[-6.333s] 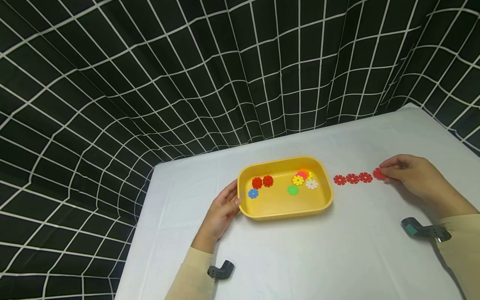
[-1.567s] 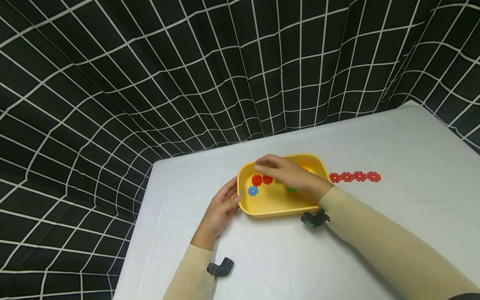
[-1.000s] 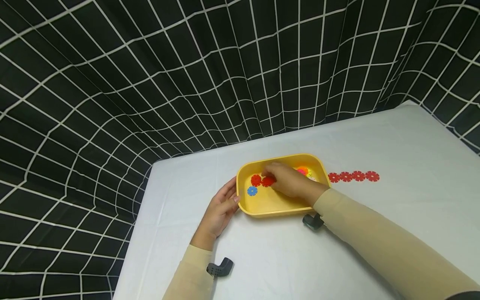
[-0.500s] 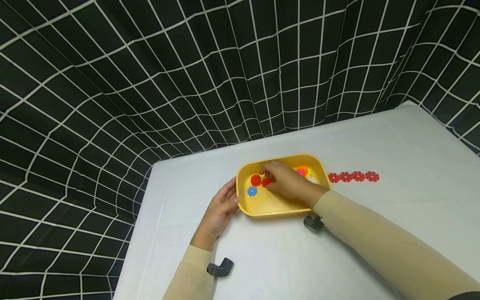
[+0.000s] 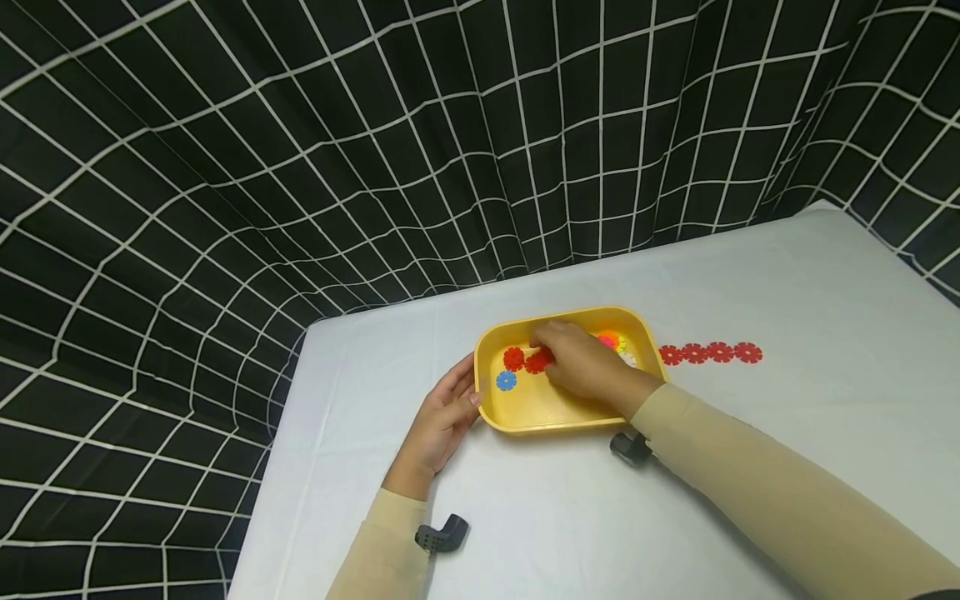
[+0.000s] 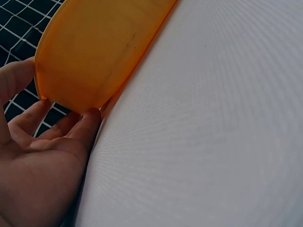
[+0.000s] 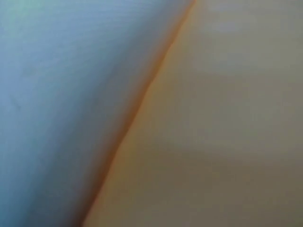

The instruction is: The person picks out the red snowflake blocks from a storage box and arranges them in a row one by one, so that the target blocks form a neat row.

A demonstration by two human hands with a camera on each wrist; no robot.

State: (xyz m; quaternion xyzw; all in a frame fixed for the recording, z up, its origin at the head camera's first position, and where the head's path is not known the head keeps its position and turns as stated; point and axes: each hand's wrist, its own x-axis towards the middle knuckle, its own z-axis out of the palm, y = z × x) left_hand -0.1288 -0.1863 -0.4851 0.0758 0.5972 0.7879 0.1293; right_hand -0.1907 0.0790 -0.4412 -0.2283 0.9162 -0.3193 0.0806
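In the head view, a yellow tray (image 5: 525, 408) stands on the table. My left hand (image 5: 438, 417) grips its left end, thumb at the rim; the left wrist view shows that hand (image 6: 42, 156) with fingers against the tray's outer wall (image 6: 90, 52). My right hand (image 5: 581, 358) reaches inside the tray and pinches a red snowflake disc (image 5: 537, 362), partly hidden by the fingers. Left of it lie another red snowflake disc (image 5: 513, 358) and a blue one (image 5: 506, 381). The blurred right wrist view shows only the tray's edge (image 7: 128, 123), without the hand.
Right of the tray, several red snowflake discs (image 5: 720, 352) lie in a row on the white tablecloth (image 5: 825, 450). Orange, pink, yellow and white discs (image 5: 609, 340) sit at the tray's right end, partly behind my right hand. A black gridded curtain (image 5: 480, 150) hangs behind.
My right hand has left a red disc at the row's right end, moved left into the tray, and taken hold of another red disc. My left hand stays on the tray.
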